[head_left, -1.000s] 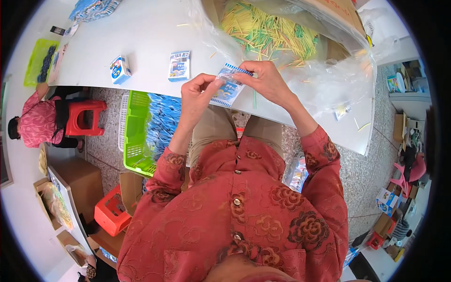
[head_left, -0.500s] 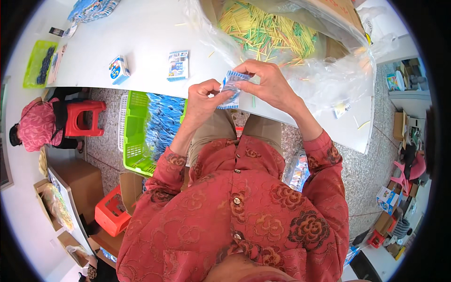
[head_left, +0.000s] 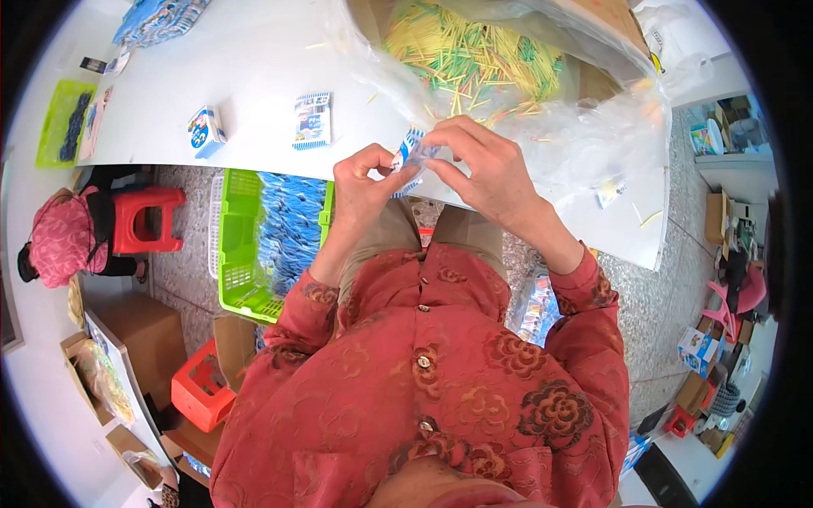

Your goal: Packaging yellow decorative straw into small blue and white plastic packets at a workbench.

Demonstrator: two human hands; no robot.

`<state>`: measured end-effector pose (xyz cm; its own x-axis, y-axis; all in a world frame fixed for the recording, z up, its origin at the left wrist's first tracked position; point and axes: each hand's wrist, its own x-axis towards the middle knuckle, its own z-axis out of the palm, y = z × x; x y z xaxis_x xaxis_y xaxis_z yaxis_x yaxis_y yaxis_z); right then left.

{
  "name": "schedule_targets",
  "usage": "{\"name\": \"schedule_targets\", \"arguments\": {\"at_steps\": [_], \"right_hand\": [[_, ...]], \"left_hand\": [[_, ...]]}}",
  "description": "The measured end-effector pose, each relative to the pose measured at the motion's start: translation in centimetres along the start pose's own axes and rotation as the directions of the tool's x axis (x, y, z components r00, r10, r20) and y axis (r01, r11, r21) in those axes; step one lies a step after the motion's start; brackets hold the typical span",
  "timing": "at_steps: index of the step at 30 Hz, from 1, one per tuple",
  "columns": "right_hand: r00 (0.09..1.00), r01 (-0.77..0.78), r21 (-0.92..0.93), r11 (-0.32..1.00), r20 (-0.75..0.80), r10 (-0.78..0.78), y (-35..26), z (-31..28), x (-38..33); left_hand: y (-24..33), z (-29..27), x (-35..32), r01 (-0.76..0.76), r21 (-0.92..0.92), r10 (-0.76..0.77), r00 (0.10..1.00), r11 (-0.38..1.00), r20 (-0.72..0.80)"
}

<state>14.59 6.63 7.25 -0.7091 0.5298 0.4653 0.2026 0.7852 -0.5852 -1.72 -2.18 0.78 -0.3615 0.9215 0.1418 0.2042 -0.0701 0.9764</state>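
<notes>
Above the table's near edge, both hands hold a small blue-and-white striped packet (head_left: 406, 156). My left hand (head_left: 366, 182) pinches its lower left side between thumb and fingers. With thumb and forefinger, my right hand (head_left: 487, 168) grips the crinkled, see-through right side of it; the exact contact is partly hidden by the fingers. A similar flat packet (head_left: 312, 120) lies on the table to the left, and beyond it stands a small blue-and-white box-shaped pack (head_left: 206, 132).
An open carton lined with clear plastic holds many thin yellow and green sticks (head_left: 474, 59) at the far side. Left of my legs, a green crate (head_left: 240, 245) contains blue packets. Another packet (head_left: 610, 193) lies at right. A person in pink (head_left: 63, 241) is beside a red stool (head_left: 146, 222).
My right thumb and forefinger have spread a little and shifted to the packet's clear side. The packet has tilted more upright. The whole view has shifted slightly.
</notes>
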Motion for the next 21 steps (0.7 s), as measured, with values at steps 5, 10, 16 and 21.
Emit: {"name": "schedule_targets", "arguments": {"at_steps": [5,10,16,21], "right_hand": [[0.993,-0.114,0.165,0.98,0.042,0.109,-0.9,0.1,-0.4],[0.946,-0.312,0.211,0.926,0.157,0.282,-0.5,-0.3,-1.2],[0.971,-0.051,0.064,0.997,0.235,0.034,-0.2,-0.2,-1.4],[0.989,0.07,-0.213,0.975,0.144,-0.04,0.1,0.7,-1.9]], "left_hand": [[0.4,0.1,-0.3,-0.071,0.139,0.074,0.997,0.988,-0.016],[0.3,0.3,-0.6,-0.068,0.155,0.07,0.997,0.986,-0.01],[0.1,1.7,-1.1,-0.115,0.045,0.112,0.992,0.992,0.053],[0.1,3.1,-1.6,-0.11,0.099,0.106,0.993,0.989,0.041]]}}
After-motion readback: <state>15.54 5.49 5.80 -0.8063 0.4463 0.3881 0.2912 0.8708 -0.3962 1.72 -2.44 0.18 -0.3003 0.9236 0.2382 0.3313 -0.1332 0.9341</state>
